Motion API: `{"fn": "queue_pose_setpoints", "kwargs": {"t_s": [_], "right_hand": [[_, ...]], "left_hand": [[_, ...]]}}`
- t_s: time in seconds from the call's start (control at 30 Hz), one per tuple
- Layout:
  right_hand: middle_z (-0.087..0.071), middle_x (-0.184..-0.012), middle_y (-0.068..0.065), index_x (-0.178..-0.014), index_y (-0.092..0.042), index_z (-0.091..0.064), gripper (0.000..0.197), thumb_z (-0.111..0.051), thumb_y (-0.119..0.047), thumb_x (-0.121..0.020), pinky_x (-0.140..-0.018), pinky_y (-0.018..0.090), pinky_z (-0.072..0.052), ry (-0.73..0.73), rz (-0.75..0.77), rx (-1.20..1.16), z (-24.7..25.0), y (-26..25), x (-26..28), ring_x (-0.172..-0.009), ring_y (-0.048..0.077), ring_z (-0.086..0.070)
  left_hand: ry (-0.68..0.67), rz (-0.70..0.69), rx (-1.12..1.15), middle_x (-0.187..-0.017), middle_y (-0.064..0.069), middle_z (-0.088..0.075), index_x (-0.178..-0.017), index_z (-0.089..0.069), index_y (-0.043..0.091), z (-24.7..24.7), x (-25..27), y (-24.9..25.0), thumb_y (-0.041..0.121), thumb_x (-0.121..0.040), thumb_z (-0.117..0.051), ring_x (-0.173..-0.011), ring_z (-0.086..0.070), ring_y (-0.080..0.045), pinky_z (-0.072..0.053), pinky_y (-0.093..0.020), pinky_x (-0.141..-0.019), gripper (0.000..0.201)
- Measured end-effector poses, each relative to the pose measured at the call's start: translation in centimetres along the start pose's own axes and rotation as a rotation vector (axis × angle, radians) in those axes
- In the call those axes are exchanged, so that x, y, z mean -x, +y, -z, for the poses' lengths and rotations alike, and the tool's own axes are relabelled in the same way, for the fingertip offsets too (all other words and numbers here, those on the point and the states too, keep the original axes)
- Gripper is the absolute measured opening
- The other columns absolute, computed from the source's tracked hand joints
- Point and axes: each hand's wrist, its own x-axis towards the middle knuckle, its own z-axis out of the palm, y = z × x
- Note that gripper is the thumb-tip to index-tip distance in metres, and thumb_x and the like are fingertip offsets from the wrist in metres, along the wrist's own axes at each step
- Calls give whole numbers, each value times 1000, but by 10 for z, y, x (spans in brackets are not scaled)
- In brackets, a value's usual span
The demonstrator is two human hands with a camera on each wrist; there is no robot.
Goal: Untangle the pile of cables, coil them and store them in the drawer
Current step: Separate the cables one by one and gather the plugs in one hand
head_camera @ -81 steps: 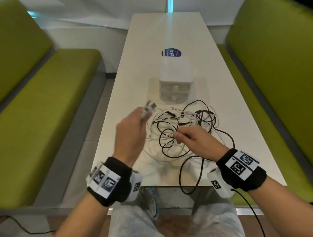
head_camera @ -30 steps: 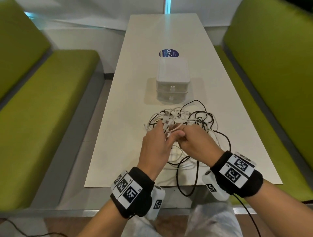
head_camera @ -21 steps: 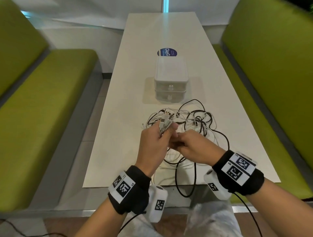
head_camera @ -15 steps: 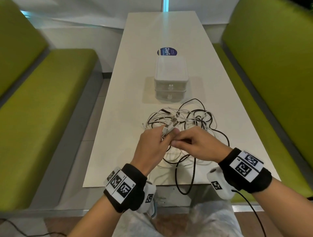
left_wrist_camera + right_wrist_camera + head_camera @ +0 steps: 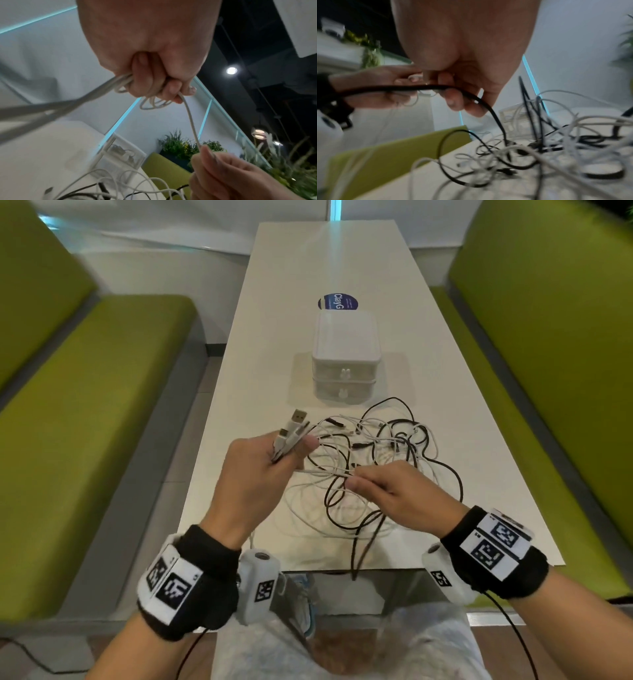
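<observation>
Head view: my left hand [image 5: 255, 474] is raised over the table [image 5: 260, 337], its grip closed round a bundle of white cable ends, the plugs [image 5: 293, 428] sticking up past my fingers. My right hand [image 5: 394, 491] pinches a white cable [image 5: 322, 471] that runs taut across to the left. The pile [image 5: 376, 460] of white and black cables lies on the table just beyond both hands, with the drawer box [image 5: 346, 354] behind it, both drawers closed.

Left wrist view: my left hand [image 5: 154, 65] is curled round small white loops [image 5: 154, 104]; one strand drops to my right fingers [image 5: 205, 159].

Right wrist view: blurred, but my right hand [image 5: 462, 81] seems to have a black cable [image 5: 419, 87] lying across its fingers above the pile [image 5: 539, 155].
</observation>
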Motion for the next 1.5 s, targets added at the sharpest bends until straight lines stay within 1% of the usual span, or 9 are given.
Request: {"fn": "queue_pose_setpoints", "kwargs": {"t_s": [0.43,0.77,0.87,0.93,0.97,1.0,1.07,1.33,1.5], "right_hand": [[-66,-105,-21,-96,-34,-74,48,-65,-73,-69,-101,31,-37,-532,128,161,1,-44,36,-112,0,-49],[-67,-101,-19,-109,-39,-65,46,-81,-51,-68,-83,19,-46,-488,-102,120,30,-54,48,-94,-3,-58],[-66,-99,-22,-121,-39,-61,42,-75,-32,-81,-77,12,-45,-490,-142,214,31,-50,50,-92,-5,-57],[-67,-97,-21,-121,-36,-63,35,-68,-24,-87,-74,11,-44,-428,-151,246,31,-47,51,-89,-5,-59],[-67,-97,-19,-119,-35,-64,32,-66,-24,-89,-74,11,-45,-395,-151,250,31,-45,50,-88,-4,-60],[-68,-97,-17,-118,-34,-64,29,-64,-24,-91,-76,13,-46,-367,-152,249,31,-44,50,-87,-3,-60],[-69,-97,-15,-115,-35,-65,24,-62,-27,-92,-79,18,-49,-327,-156,239,33,-42,49,-87,-2,-61],[-71,-88,-15,-107,-33,-67,21,-54,-20,-98,-71,14,-47,-193,-99,-18,31,-51,46,-82,2,-65],[-72,-86,15,-108,1,-60,32,-36,-20,-105,-67,51,-53,-257,-186,-427,30,-65,49,-72,35,-67]], "left_hand": [[-376,-27,275,-55,18,-53,-63,-62,30,15,38,38,43,-74,-73,-52,-44,2,-34,-12,-55,21],[-667,109,354,-80,11,-69,-93,-63,18,29,55,55,-1,-48,-91,-73,-66,-11,-53,-23,-68,56],[-700,146,332,-56,34,-36,-109,-54,10,26,59,59,-18,-53,-80,-47,-35,11,-25,-2,-50,68],[-728,166,366,-96,24,-26,-128,-48,8,24,59,58,-11,-48,-85,-66,-37,18,-22,-34,-79,90],[-737,181,374,-106,5,-67,-133,-46,12,23,58,55,-5,-44,-87,-84,-63,12,-54,-40,-79,99],[-732,191,378,-91,33,-61,-133,-47,15,22,57,54,-5,-42,-87,-82,-58,14,-58,-23,-81,102],[-721,193,393,-72,25,-57,-124,-51,15,18,53,46,-8,-42,-84,-52,-49,4,-43,-9,-55,91],[-564,188,607,-60,15,-34,-89,-43,16,-4,48,33,60,-71,-74,-46,-28,-3,-26,-14,-44,57],[-519,198,618,-56,5,-27,-78,-49,20,-10,43,31,56,-81,-67,-43,-20,-12,-17,-26,-39,40]]}}
